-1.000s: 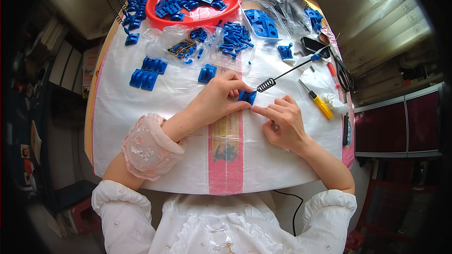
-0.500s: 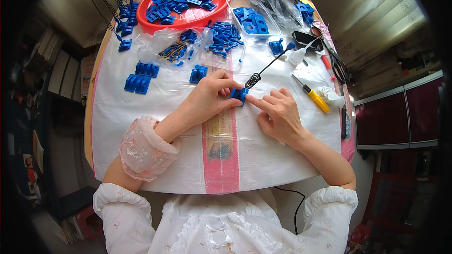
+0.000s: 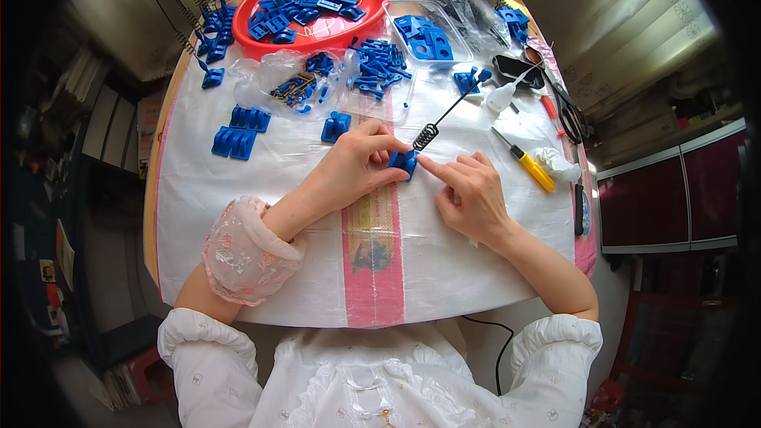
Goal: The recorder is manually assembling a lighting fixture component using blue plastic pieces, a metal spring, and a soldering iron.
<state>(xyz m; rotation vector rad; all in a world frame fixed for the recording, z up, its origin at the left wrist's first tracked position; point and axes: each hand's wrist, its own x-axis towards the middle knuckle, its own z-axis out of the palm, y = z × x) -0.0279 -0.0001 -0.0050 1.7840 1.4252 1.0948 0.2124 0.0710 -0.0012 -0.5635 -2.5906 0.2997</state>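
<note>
Thumb and fingers of my left hand (image 3: pixel 353 165) pinch a small blue plastic bracket (image 3: pixel 409 165) over the middle of the table. A black coil spring (image 3: pixel 426 137) stands up from the bracket, its thin rod slanting up to the right and ending in a blue tip (image 3: pixel 483 76). My right hand (image 3: pixel 469 196) touches the bracket's right side with an outstretched index finger; its thumb is apart and the other fingers are loosely bent. Just beyond my left hand sits another blue bracket (image 3: pixel 336 126). More blue brackets (image 3: pixel 233 143) stand together to the left.
Blue parts fill a red round tray (image 3: pixel 241 40) and a clear plastic box (image 3: pixel 468 54). Plastic bags with small blue and brass-coloured pieces (image 3: pixel 296 89) lie before the tray. At right are a yellow screwdriver (image 3: pixel 534 170), a white bottle (image 3: pixel 499 97), scissors (image 3: pixel 568 115) and crumpled tissue (image 3: pixel 557 165).
Almost nothing differs. The whole view has shifted very slightly; both hands keep the same hold and touch on the blue bracket.
</note>
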